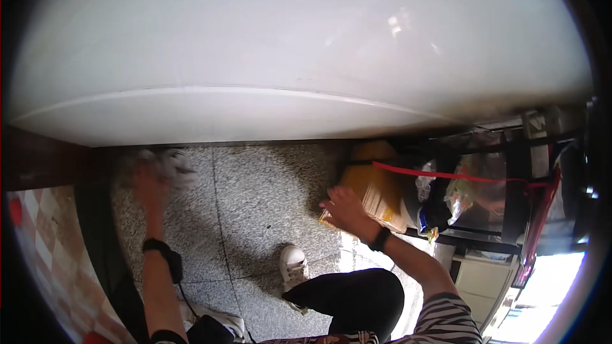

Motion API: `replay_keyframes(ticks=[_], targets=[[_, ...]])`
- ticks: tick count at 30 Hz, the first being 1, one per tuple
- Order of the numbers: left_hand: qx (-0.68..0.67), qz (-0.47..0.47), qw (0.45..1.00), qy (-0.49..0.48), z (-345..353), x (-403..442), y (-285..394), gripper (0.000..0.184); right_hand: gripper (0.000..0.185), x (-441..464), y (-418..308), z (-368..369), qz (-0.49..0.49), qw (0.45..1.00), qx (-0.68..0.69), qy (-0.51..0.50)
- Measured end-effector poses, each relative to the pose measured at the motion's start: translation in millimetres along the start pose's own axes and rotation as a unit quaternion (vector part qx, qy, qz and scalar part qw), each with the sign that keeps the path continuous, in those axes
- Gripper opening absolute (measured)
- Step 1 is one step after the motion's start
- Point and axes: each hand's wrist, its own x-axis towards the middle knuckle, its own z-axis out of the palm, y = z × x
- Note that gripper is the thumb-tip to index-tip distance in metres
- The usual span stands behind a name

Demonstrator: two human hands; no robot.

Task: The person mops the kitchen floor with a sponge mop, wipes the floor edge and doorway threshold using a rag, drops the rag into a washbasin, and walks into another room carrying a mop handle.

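My left hand [150, 188] is at the left, low over the speckled floor, closed on a crumpled greyish cloth [175, 168]; both are blurred by motion. The cloth lies near the foot of the large white panel [255, 114]. My right hand [347, 209] rests with fingers spread on the edge of a yellow-brown cardboard box [373, 181] at the right. Nothing shows in its grasp. Dark bands circle both my wrists.
Right of the box are plastic-wrapped items [459, 197], a red strap [440, 174] and a pale cabinet [484, 286]. My white shoe [294, 264] stands on the speckled floor [255, 216]. A dark wooden edge [44, 159] is at the far left.
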Motion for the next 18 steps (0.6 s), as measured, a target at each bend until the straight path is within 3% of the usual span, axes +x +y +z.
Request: replay_keyframes(ticks=[1, 3, 4, 6, 8, 12, 16, 18], targets=[[-0.025, 0.036, 0.998, -0.037, 1, -6, 20, 0.048, 0.027, 9, 16, 6, 0.009, 1.000, -0.004, 0.000], [-0.075, 0.092, 0.984, -0.134, -32, -16, 82, 0.045, 0.033, 20, 40, 16, 0.112, 0.983, -0.082, -0.123], [-0.076, 0.095, 0.984, -0.132, -38, -22, 103, 0.045, 0.033, 13, 46, 24, 0.115, 0.983, -0.081, -0.122], [-0.110, 0.082, 0.981, -0.136, -37, -31, 124, 0.040, 0.042, -11, 54, 37, 0.080, 0.983, -0.149, -0.066], [-0.153, 0.071, 0.978, -0.120, -32, -38, 121, 0.038, 0.044, -37, 35, 38, 0.068, 0.981, -0.168, -0.075], [-0.206, 0.048, 0.972, -0.097, -33, -37, 116, 0.036, 0.047, -95, -3, 47, 0.022, 0.964, -0.180, -0.193], [-0.203, 0.046, 0.970, -0.122, -32, -29, 114, 0.033, 0.042, -137, -28, 81, -0.028, 0.943, -0.245, -0.223], [-0.271, 0.054, 0.952, -0.129, -34, -30, 109, 0.033, 0.038, -137, -35, 79, -0.067, 0.925, -0.285, -0.243]])
